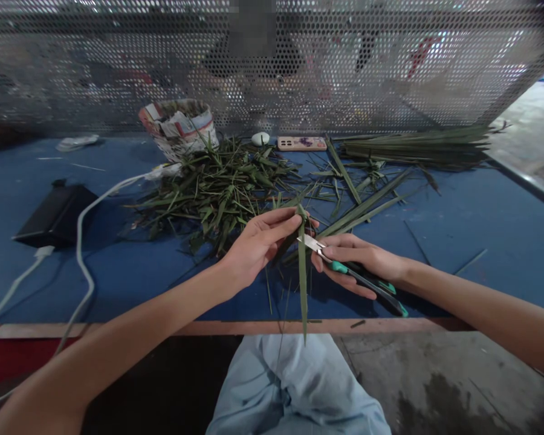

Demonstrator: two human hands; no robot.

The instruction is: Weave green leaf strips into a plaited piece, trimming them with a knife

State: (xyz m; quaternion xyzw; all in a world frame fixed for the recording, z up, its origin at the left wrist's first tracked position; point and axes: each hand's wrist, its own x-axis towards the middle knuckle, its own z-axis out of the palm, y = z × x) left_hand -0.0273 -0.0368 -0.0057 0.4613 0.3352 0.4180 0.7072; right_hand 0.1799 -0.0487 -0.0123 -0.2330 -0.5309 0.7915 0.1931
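My left hand (258, 244) pinches the top of a long, narrow green leaf (303, 272), which hangs down over the table's front edge. My right hand (358, 260) grips small scissors (372, 287) with green-and-black handles. Their metal blades (311, 243) point left and reach the leaf's upper part, though I cannot tell whether they are cutting it. Behind my hands lies a loose heap of cut green leaves (217, 193). Several long leaf strips (362, 208) lie to the right of the heap.
A bundle of long leaves (412, 148) and a phone (301, 143) lie on the blue tabletop (457, 241), with a paper-lined bin (179, 127) at the back. A black box (57, 214) and white cable (79, 241) lie left. A perforated metal screen (272, 66) stands behind.
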